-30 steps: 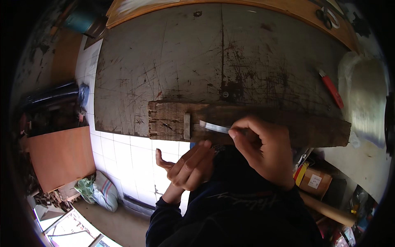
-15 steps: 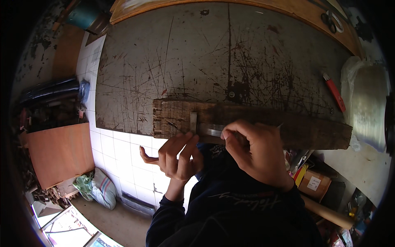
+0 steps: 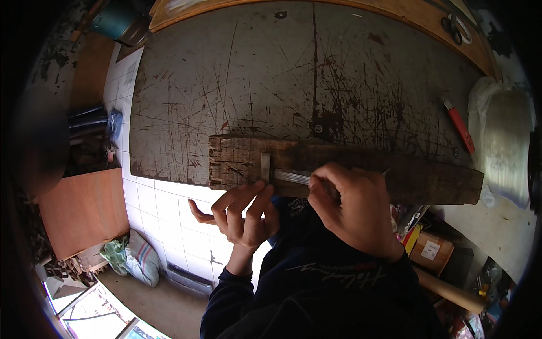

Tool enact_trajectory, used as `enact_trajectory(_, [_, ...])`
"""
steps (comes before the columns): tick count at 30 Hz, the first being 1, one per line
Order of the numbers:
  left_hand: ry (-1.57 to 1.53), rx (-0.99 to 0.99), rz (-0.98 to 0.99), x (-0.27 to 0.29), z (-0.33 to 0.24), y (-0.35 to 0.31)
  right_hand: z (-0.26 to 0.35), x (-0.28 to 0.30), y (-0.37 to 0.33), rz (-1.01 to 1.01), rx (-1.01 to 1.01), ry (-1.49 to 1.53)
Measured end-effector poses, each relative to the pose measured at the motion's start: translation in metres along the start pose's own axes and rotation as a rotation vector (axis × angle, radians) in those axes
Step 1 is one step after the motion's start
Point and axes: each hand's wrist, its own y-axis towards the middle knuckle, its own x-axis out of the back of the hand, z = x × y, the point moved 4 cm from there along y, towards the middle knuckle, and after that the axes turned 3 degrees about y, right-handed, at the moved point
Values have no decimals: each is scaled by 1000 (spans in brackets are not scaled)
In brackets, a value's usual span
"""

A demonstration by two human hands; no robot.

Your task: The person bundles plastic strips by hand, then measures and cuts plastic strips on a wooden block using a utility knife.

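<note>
A long dark wooden plank [image 3: 339, 151] lies along the near edge of the worktable. A short, flat metal piece [image 3: 265, 165] stands out near its left end. Beside that piece is a bundle of thin, shiny strips [image 3: 291, 177], running sideways over the plank. My right hand [image 3: 355, 210] is closed in a pinch on the right part of the bundle. My left hand [image 3: 243, 217] has curled fingers by the plank's near edge, fingertips at the lower end of the metal piece, little finger sticking out. Its thumb and whatever it grips are hidden.
The scratched grey worktable [image 3: 186, 73] spreads beyond the plank. A red utility knife [image 3: 460, 127] lies at right, near a plastic-wrapped bundle [image 3: 501, 141]. Scissors [image 3: 450, 28] rest on the far wooden ledge. Below right stands a cardboard box [image 3: 432, 251].
My right hand has shifted slightly to the right, and a longer stretch of the strips shows between the hands. A dark blurred shape has come in at the left edge.
</note>
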Motion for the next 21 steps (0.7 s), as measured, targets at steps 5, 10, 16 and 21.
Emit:
enact_trajectory(5, [16, -3, 14, 1, 1, 0, 0, -1, 1, 12, 4, -18])
enact_trajectory(10, [66, 2, 51, 1, -5, 5, 0, -1, 0, 1, 17, -26])
enact_trajectory(16, [208, -181, 149, -2, -13, 10, 0, 4, -2, -10, 18, -162])
enact_trajectory(21, [277, -282, 160, 0, -10, 9, -20, 40, -20, 63, -38, -50])
